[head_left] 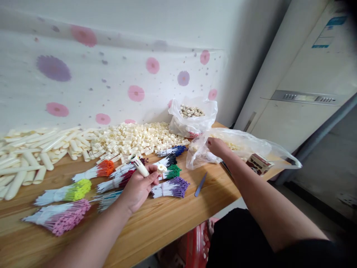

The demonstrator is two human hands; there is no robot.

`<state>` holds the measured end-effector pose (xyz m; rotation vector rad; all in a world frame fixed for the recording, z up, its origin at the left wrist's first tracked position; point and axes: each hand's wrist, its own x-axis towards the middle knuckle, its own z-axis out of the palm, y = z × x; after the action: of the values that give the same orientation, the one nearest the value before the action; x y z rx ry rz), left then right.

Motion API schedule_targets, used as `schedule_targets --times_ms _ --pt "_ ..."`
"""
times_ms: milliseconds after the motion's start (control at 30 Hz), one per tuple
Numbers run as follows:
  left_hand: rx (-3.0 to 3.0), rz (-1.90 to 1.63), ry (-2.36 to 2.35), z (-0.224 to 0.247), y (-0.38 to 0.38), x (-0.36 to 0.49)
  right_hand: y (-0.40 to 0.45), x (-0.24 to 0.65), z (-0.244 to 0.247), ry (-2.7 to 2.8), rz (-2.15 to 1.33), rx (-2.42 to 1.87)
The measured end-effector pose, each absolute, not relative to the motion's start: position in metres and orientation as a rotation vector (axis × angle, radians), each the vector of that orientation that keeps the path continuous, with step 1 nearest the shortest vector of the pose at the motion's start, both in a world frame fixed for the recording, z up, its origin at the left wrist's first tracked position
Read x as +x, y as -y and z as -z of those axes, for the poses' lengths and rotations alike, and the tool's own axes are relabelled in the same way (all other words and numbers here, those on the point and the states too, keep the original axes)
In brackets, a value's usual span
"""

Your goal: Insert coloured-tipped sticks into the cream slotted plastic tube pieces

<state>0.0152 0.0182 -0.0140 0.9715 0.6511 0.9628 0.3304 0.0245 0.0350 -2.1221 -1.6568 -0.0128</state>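
Cream plastic is forming the tube that the left hand is holding tilted leftward, fingers wrapping it snugly, above the desk. Farther off, the right hand is reaching, arm outstretched, to a clear bag; whether its half-hidden fingers are gripping anything, I cannot tell.

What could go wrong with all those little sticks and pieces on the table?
The right hand is at the plastic bag, so a tug might spill the small pieces inside. The left hand, holding a white tube, is close to the purple bundle of sticks, so a bump could scatter them. The blue pointed tool lies loose between the arms and might get knocked.
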Motion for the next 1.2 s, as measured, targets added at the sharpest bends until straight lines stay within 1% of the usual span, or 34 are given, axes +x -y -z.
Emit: schedule_targets --times_ms 67,133,167,200,233,300,367,433,733,867,1067,1200 --pt "0.972 -0.97 -0.625 0.013 -0.017 0.015 -0.011 0.317 -0.053 1.626 0.153 -2.017" --pt "0.97 -0.974 -0.594 0.012 -0.015 0.016 0.004 0.293 -0.066 1.663 0.24 -1.813" --pt "0.963 -0.975 -0.576 0.012 -0.014 0.016 0.011 0.278 -0.069 1.747 0.217 -1.529" --pt "0.951 -0.975 -0.557 0.012 -0.013 0.016 0.018 0.263 -0.07 1.832 0.118 -1.282" --pt "0.938 -0.971 -0.539 0.012 -0.012 0.016 0.024 0.247 -0.069 1.88 -0.004 -1.126" --pt "0.926 -0.959 -0.509 0.012 -0.011 0.016 0.032 0.222 -0.063 1.924 -0.22 -1.002" --pt "0.937 -0.951 -0.494 0.011 -0.009 0.017 0.035 0.207 -0.056 1.939 -0.327 -0.956" --pt "0.961 -0.954 -0.493 0.01 -0.008 0.017 0.035 0.201 -0.051 1.975 -0.32 -0.913" --pt "1.139 -0.986 -0.575 0.009 -0.006 0.016 0.037 0.199 -0.042 2.099 -0.113 -0.923" --pt "1.31 -1.044 -0.651 0.009 -0.004 0.019 0.042 0.201 -0.036 2.166 0.031 -0.999" --pt "1.416 -1.132 -0.797 -0.008 0.021 0.029 0.05 0.201 -0.03 2.152 0.356 -1.165" --pt "1.244 -1.305 -0.854 -0.011 0.045 0.032 0.058 0.198 -0.038 2.194 0.288 -1.104"
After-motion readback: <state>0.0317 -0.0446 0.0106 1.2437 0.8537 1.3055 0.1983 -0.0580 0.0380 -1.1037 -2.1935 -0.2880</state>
